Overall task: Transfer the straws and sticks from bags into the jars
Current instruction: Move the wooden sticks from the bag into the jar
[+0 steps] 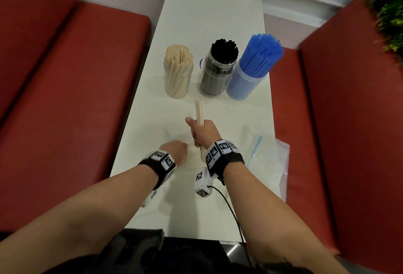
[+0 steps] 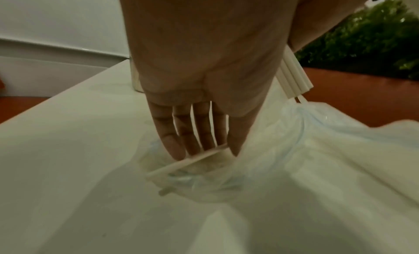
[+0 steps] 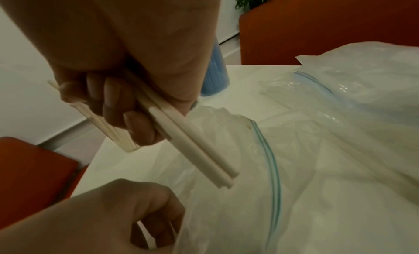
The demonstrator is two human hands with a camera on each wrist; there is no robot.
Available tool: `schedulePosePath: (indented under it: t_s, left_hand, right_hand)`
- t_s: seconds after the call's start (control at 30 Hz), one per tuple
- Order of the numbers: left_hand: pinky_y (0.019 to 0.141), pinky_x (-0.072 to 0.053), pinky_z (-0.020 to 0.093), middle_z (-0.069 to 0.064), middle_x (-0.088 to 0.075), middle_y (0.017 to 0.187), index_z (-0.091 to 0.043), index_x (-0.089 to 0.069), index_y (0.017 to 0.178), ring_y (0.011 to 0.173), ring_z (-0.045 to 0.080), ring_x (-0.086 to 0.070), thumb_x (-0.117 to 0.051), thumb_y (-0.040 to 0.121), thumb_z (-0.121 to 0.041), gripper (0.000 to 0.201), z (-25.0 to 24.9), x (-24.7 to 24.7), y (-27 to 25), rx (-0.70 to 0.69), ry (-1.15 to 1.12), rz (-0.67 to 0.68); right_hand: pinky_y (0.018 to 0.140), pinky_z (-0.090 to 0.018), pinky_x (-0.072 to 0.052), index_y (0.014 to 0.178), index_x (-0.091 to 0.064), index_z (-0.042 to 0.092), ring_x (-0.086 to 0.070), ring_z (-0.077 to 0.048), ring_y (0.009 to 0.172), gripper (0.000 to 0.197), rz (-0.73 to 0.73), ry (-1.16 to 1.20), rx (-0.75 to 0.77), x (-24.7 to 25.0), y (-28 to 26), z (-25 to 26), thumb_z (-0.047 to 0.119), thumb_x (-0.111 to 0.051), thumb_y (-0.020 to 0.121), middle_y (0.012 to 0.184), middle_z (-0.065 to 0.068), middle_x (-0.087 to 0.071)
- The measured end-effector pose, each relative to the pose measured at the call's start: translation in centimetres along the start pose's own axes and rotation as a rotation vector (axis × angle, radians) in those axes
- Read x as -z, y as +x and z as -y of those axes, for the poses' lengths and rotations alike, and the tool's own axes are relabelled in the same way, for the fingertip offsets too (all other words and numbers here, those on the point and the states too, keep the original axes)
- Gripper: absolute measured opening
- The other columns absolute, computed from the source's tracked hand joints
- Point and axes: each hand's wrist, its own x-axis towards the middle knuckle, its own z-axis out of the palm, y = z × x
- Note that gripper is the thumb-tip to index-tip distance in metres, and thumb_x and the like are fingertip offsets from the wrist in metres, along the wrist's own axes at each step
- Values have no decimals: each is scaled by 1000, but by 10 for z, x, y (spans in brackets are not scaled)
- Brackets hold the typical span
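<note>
The right hand (image 1: 202, 131) is gripping the sticks (image 1: 199, 110), pointing toward the stick jar (image 1: 178, 73); the left hand (image 1: 175, 150) is pinching a stick (image 2: 188, 162).

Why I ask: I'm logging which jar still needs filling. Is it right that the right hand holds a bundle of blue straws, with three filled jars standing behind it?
Not quite: the right hand holds pale wooden sticks, not blue straws, as the head view shows. The three filled jars do stand behind it.
</note>
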Motion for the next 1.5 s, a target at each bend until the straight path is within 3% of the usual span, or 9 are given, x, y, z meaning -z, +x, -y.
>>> schedulePosePath:
  t_s: [0.2,0.3,0.43,0.53,0.87,1.1,1.2,1.33,1.5]
  left_hand:
    - [77,-45,30,8,-67,117,-13,-65,114,106,28,-65,-47,100,-20,25,5,0,2,-10,84,40]
    - [75,-49,31,10,-71,115,-7,-69,116,103,29,-69,-53,98,-11,24,5,28,-3,78,-66,73]
    - [63,-50,29,16,-74,90,1,-67,93,69,27,-66,-56,98,-7,14,14,76,-12,154,-448,134]
    - [55,-44,24,21,-75,99,8,-66,100,69,28,-66,-55,99,-8,19,25,114,-28,173,-576,66]
    - [38,-36,13,3,-75,72,-3,-76,99,42,8,-56,-61,98,-22,24,32,166,-63,109,-469,123]
    - [46,-40,20,-1,-67,70,-9,-77,105,49,10,-55,-62,98,-29,26,35,174,-78,-51,-558,179]
    - [54,-39,24,-3,-57,66,-14,-77,102,53,11,-48,-59,100,-39,31,46,172,-74,-103,-789,27]
    - [53,-38,23,-3,-39,63,-11,-67,96,52,10,-37,-57,100,-45,36,46,165,-65,-18,-1324,-147]
    - [70,-63,48,17,-70,100,-1,-61,116,86,33,-74,-47,100,-57,59,20,169,-63,-122,-1951,121]
  right_hand:
    - [43,-23,-28,63,-50,11,-31,-13,36,43,-20,51,-32,3,4,-9,35,-64,95,43,4,-37]
    - [45,-24,-29,66,-55,7,-31,-15,37,42,-47,92,-2,5,3,-2,35,-63,96,44,2,-34]
    - [44,-24,-34,69,-57,10,-36,-15,39,37,-231,168,90,11,2,19,35,-65,95,47,1,-39]
    - [41,-24,-36,76,-57,9,-38,-16,41,33,-318,216,151,13,3,40,35,-69,93,52,-2,-43]
    - [44,-25,-36,83,-71,1,-38,-15,38,54,-1,-81,-103,-1,12,58,54,-72,83,51,1,-43]
    - [44,-22,-34,77,-58,7,-31,-13,35,39,85,234,-183,-4,4,53,40,-63,96,46,3,-31]
    - [44,-26,-34,72,-51,12,-33,-13,35,33,-65,525,-35,3,-3,84,27,-57,100,42,4,-32]
    - [58,-35,-49,64,-53,18,-56,-20,50,42,-312,301,399,15,-17,146,42,-57,98,52,2,-55]
    - [65,-35,-60,77,-60,15,-66,-17,60,32,-260,345,677,-3,-35,189,36,-58,100,63,1,-65]
